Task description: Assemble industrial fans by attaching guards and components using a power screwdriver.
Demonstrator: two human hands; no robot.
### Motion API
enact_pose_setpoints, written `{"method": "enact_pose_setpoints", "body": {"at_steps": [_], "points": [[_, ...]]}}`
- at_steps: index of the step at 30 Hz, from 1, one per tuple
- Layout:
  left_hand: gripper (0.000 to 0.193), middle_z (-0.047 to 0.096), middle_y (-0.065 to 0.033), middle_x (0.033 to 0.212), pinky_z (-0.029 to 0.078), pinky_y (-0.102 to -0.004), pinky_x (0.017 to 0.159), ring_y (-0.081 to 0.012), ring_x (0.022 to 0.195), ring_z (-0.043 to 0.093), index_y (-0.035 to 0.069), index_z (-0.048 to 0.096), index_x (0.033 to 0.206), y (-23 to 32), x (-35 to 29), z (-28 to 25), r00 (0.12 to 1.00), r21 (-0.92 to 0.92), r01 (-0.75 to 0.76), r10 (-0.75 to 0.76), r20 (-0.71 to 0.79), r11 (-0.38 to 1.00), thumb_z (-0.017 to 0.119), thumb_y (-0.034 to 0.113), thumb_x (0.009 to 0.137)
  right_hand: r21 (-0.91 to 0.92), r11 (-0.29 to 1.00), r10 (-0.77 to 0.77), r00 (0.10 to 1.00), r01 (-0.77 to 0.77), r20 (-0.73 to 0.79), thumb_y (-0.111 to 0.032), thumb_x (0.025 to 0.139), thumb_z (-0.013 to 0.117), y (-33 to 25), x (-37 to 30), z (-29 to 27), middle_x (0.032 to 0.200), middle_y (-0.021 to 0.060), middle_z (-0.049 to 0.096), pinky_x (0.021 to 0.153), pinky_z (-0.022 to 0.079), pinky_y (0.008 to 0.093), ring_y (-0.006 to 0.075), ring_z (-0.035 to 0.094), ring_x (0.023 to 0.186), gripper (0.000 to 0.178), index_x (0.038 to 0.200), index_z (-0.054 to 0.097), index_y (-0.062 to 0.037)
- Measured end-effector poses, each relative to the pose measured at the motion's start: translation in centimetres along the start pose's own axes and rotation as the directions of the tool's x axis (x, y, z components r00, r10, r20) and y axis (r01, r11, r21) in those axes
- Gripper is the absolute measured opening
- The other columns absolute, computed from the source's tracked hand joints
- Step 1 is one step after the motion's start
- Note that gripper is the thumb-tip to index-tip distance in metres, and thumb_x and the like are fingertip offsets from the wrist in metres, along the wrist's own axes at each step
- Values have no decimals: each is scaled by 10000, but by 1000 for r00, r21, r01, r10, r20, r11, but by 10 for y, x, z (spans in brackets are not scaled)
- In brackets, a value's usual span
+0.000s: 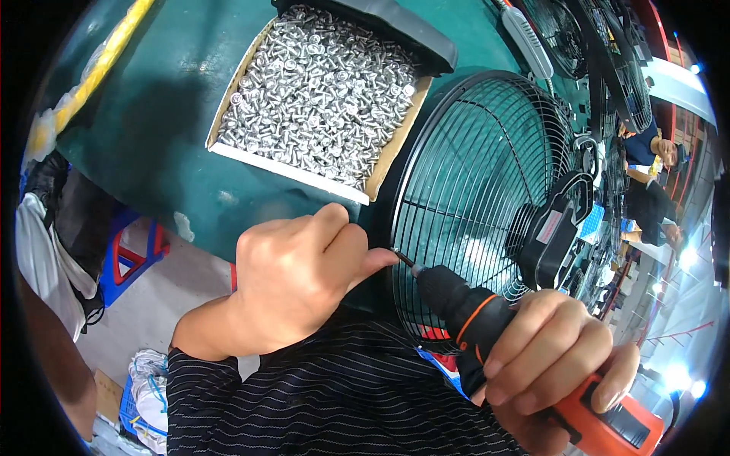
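Observation:
My right hand grips an orange-and-black power screwdriver, its bit pointing up and left at the rim of a fan's round black wire guard. My left hand is closed in a fist, its thumb stretched to the bit's tip at the guard's rim. A tiny screw seems to sit at that tip, too small to be sure. Whatever the curled fingers hold is hidden. Just beyond the left hand lies an open cardboard box heaped with silver screws. A black bracket crosses the guard's right side.
A black plastic piece leans over the box's far edge. The green table carries more fans at the far right. A yellow wrapped bar runs along the left. Blue-and-red stools stand below, and people work at right.

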State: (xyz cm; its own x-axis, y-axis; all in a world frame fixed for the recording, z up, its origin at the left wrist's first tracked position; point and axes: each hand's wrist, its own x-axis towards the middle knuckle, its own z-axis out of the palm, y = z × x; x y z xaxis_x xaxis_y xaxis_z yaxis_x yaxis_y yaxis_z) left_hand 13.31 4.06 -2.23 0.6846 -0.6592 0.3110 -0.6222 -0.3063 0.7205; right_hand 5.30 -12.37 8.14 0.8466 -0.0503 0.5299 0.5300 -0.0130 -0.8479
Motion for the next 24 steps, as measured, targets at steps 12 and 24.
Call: {"method": "enact_pose_setpoints", "body": {"at_steps": [12,24], "points": [[439,460,-55,622,363,-343,430,-238,461,480,77,504,592,1,-10,-4,993,-81,60,-51,103,995,875,310,612,-69,996,58,998,-61,-38,-255,936,678,-4,-1,13,808,73,576,560,545,293,184,611,611,472,1295,438,-65],[410,469,-43,634,396,-330,483,-231,529,514,87,506,619,-4,-16,4,996,-97,82,-78,45,992,845,316,644,-126,977,182,980,-172,74,-223,973,593,-2,6,7,870,61,556,661,549,357,204,606,694,433,1359,426,-116]]}}
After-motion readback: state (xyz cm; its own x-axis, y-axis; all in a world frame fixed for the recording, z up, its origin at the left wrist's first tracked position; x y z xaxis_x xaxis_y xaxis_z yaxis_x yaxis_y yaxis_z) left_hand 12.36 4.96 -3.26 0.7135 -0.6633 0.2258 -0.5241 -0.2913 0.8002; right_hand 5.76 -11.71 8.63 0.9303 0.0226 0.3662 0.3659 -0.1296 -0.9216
